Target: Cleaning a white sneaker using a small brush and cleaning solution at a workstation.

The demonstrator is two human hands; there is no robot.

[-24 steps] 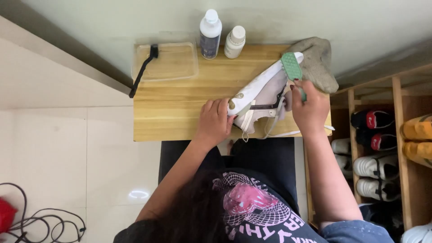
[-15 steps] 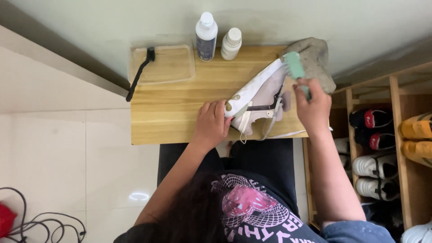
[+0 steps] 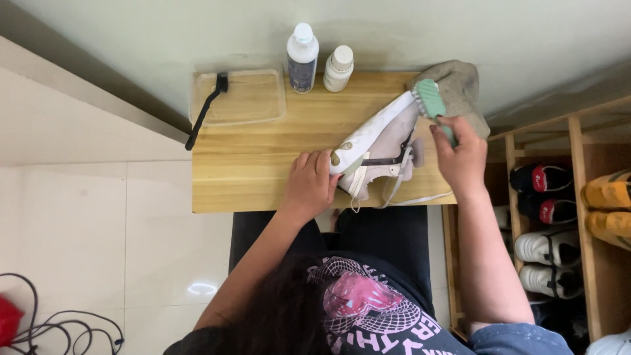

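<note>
Holding white-and-pink leather sneaker (image 3: 380,146) heel in my left hand (image 3: 311,181) grip; right hand (image 3: 462,160) clamps green plastic brush (image 3: 430,102) at one o'clock on wooden worktop (image 3: 263,158).

table (image 3: 250,177) sits against the far wall. shoe (image 3: 378,144) lies on its right half, on its side, toe far-right, heel near. left hand (image 3: 309,184) at the heel, right hand (image 3: 463,158) just right of the shoe, brush (image 3: 430,98) on the toe end. cloth (image 3: 460,89) at far-right corner behind the toe. two bottles (image 3: 302,56) (image 3: 338,68) far centre, side by side. tray (image 3: 243,97) far left, small brush (image 3: 207,108) across its left edge. shoe rack (image 3: 578,197) right of table; cables (image 3: 59,322) on floor, near left.
</note>
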